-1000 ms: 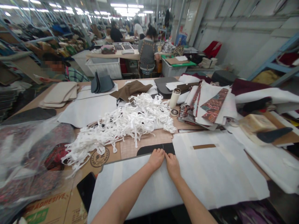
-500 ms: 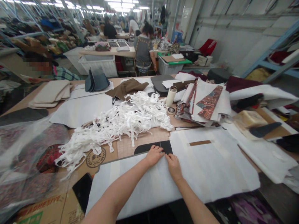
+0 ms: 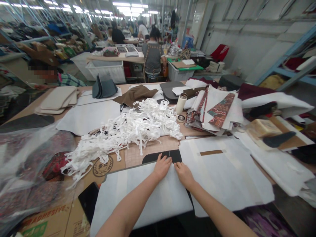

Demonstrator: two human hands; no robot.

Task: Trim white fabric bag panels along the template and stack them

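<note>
A person's left hand (image 3: pixel 163 167) lies palm down, fingers loosely spread and released, on the far edge of a flat, grey-edged white sheet (image 3: pixel 140 192), fingertips over a black round-cornered panel (image 3: pixel 151 157). Beside it, the right hand (image 3: pixel 183 173) bunches its fingers near a slotted white sheet (image 3: pixel 229 177); whether they pinch anything cannot be told.

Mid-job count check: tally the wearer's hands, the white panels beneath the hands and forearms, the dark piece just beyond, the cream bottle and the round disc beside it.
Left hand and right hand: 2
Left panel and right panel: 2
Dark piece: 1
Cream bottle: 1
Round disc: 1
Total: 7
</note>
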